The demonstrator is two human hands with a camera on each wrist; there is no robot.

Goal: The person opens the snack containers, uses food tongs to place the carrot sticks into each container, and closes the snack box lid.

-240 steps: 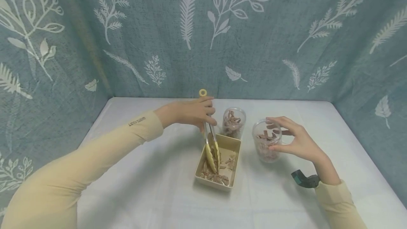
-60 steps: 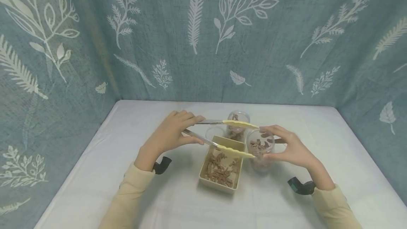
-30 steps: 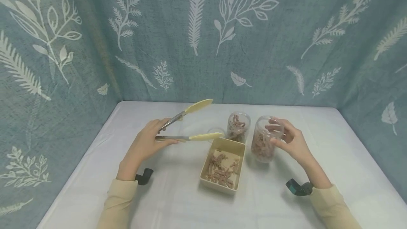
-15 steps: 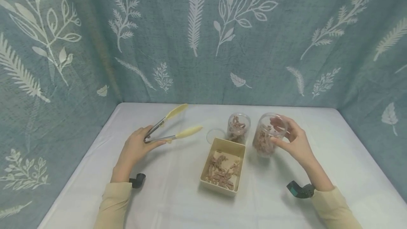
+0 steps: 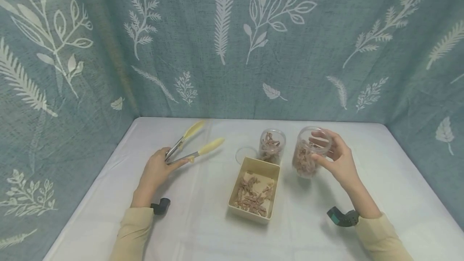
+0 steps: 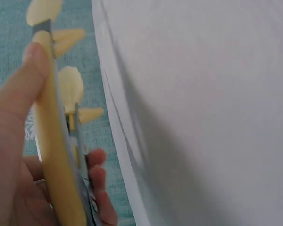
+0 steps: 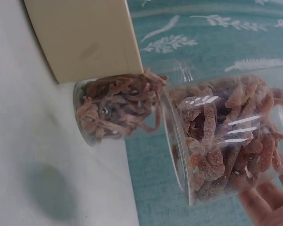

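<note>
My left hand [image 5: 156, 170] holds metal tongs [image 5: 212, 146] with yellow tips and grips over the left part of the table, the two arms spread apart with nothing between them. In the left wrist view, the thumb lies along one yellow handle [image 6: 59, 155] and the fingers curl round the other side. My right hand [image 5: 340, 162] grips a clear jar [image 5: 304, 164] of brown, jerky-like strips, thumb and fingers round its upper part. The right wrist view shows this jar's base raised over the table. Similar strips [image 5: 251, 202] lie in a beige rectangular box [image 5: 248, 215] between the hands.
A second clear jar [image 5: 270, 154] of brown strips stands behind the box, left of the held jar. A clear round lid [image 5: 246, 155] lies just left of it. White cloth [image 5: 203, 228] covers the table; a patterned blue-green curtain [image 5: 232, 88] hangs behind and at both sides.
Eight seconds ago the tongs reached into the box; later they spanned toward the right-hand jar. Since then my left hand has carried them left, and my right hand has shifted its jar right and back.
</note>
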